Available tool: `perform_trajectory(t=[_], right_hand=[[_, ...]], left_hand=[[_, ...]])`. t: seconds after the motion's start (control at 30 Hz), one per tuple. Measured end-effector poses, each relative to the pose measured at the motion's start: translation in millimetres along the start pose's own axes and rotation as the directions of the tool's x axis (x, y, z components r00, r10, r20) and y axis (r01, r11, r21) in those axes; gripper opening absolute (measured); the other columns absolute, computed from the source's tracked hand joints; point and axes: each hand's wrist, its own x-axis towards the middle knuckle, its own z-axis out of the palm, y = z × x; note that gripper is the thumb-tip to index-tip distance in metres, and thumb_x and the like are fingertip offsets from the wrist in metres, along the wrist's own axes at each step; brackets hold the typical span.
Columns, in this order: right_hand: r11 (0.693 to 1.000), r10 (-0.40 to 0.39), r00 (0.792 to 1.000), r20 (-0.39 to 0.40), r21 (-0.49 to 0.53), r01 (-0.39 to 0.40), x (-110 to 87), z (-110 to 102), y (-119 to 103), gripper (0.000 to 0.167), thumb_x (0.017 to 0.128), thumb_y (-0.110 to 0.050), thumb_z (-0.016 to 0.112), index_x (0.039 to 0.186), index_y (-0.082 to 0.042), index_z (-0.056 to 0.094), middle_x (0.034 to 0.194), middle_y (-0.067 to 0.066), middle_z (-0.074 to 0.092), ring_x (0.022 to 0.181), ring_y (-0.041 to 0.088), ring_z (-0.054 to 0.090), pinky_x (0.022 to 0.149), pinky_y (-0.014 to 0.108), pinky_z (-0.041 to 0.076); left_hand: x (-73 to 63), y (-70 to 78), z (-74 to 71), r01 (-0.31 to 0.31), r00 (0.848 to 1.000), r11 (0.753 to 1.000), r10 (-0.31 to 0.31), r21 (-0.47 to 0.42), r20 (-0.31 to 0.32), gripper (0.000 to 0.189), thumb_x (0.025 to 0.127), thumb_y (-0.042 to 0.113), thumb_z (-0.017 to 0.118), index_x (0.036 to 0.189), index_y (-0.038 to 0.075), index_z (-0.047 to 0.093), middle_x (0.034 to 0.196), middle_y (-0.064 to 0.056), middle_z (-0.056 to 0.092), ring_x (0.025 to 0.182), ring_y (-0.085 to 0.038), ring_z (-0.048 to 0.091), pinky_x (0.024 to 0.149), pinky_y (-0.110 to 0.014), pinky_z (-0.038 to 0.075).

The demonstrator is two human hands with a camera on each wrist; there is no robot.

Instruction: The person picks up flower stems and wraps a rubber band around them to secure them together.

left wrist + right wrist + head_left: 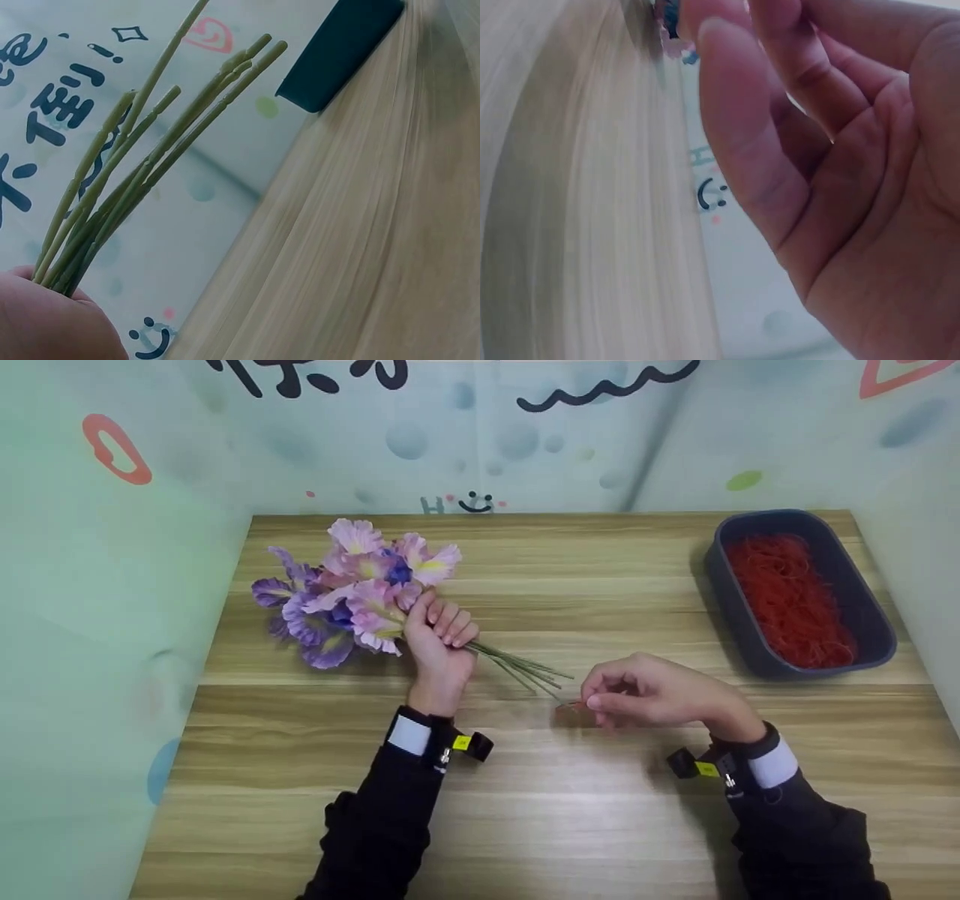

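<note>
My left hand (442,641) grips a bunch of artificial flowers (367,577) just below the pink and purple blooms. From its fist the thin green stems (521,664) slope down to the right; in the left wrist view, the stems (142,172) fan out at uneven heights. Close to the stem ends, my right hand (652,694) brings thumb and index finger together on a thin reddish strand (571,706), small and blurred. The right wrist view shows this hand (840,172) with bent fingers, its fingertips cut off at the top and the strand out of sight.
A dark blue box (757,641) holding red shredded filler (795,600) stands at the back right of the wood-grain table (570,825). Printed light-coloured walls (495,442) enclose the back and both sides.
</note>
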Motion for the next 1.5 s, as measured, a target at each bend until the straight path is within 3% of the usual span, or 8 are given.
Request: perform_trajectory(t=[0.27,0.5,0.9,1.17,1.27,1.33,1.4,1.5], right_hand=[[0.996,0.088,0.993,-0.082,0.004,-0.088,27.5,7,-6,0.014,0.115,-0.008,0.063,0.114,0.003,0.072,0.094,0.022,0.075,0.061,0.003,0.065,0.053,0.033,0.064],[0.994,0.103,0.985,-0.137,-0.02,-0.106,48.8,14,-10,0.015,0.115,-0.01,0.064,0.114,0.002,0.073,0.094,0.019,0.075,0.053,0.003,0.059,0.046,0.023,0.054],[0.996,0.09,0.966,-0.242,-0.004,-0.093,62.2,18,-11,0.015,0.114,-0.008,0.065,0.114,0.003,0.075,0.093,0.016,0.075,0.051,0.002,0.055,0.044,0.018,0.048],[0.991,0.133,0.938,-0.321,0.066,-0.118,72.3,20,-2,0.019,0.113,-0.008,0.065,0.119,0.006,0.077,0.103,0.028,0.075,0.048,0.002,0.054,0.044,0.017,0.043],[0.995,0.099,0.933,-0.346,0.053,-0.085,74.5,19,3,0.018,0.111,-0.007,0.069,0.118,0.007,0.079,0.103,0.03,0.078,0.052,0.006,0.06,0.047,0.018,0.049],[0.999,0.04,0.937,-0.347,0.011,-0.038,75.3,19,8,0.016,0.109,-0.005,0.072,0.117,0.006,0.081,0.103,0.028,0.082,0.059,0.007,0.068,0.052,0.02,0.055],[0.999,-0.032,0.942,-0.334,-0.044,0.018,75.7,21,13,0.014,0.106,-0.002,0.075,0.115,0.004,0.082,0.105,0.025,0.084,0.071,0.006,0.075,0.061,0.019,0.062],[0.989,-0.134,0.944,-0.301,-0.105,0.107,76.4,22,20,0.014,0.102,0.006,0.076,0.114,0.005,0.082,0.108,0.023,0.086,0.082,0.003,0.077,0.07,0.018,0.066]], left_hand=[[-3.1,-4.4,0.9,0.019,1.0,1.0,-0.019,0.002,0.017,0.061,0.121,0.023,0.034,0.06,0.021,0.04,0.044,0.01,0.036,0.036,-0.003,0.033,0.038,-0.014,0.025],[-6.4,-10.3,1.5,0.035,0.999,0.999,-0.036,0.02,0.01,0.06,0.12,0.023,0.036,0.06,0.021,0.041,0.045,0.011,0.036,0.037,-0.002,0.033,0.038,-0.014,0.026],[-10.3,-15.8,1.1,0.068,0.997,0.997,-0.069,0.042,0.032,0.061,0.121,0.025,0.035,0.06,0.022,0.04,0.045,0.011,0.037,0.037,-0.002,0.034,0.038,-0.013,0.025],[-15.9,-19.0,5.6,0.114,0.993,0.992,-0.116,0.05,0.029,0.062,0.121,0.025,0.032,0.06,0.022,0.039,0.044,0.011,0.037,0.037,-0.003,0.03,0.037,-0.014,0.02],[-13.6,-19.4,2.0,0.148,0.986,0.988,-0.151,0.046,0.065,0.059,0.119,0.026,0.035,0.06,0.023,0.037,0.045,0.011,0.036,0.04,-0.002,0.025,0.039,-0.014,0.016],[0.8,-20.8,-14.1,0.206,0.974,0.977,-0.2,-0.048,0.11,0.056,0.114,0.022,0.044,0.058,0.022,0.038,0.045,0.009,0.037,0.041,-0.004,0.024,0.039,-0.016,0.016],[18.4,-22.2,-33.7,0.274,0.954,0.948,-0.248,-0.161,0.167,0.052,0.107,0.019,0.056,0.058,0.019,0.039,0.045,0.006,0.038,0.041,-0.006,0.023,0.037,-0.018,0.017],[30.0,-21.7,-44.4,0.316,0.942,0.914,-0.27,-0.253,0.199,0.051,0.102,0.017,0.062,0.058,0.018,0.038,0.045,0.006,0.034,0.042,-0.005,0.021,0.037,-0.019,0.015]])
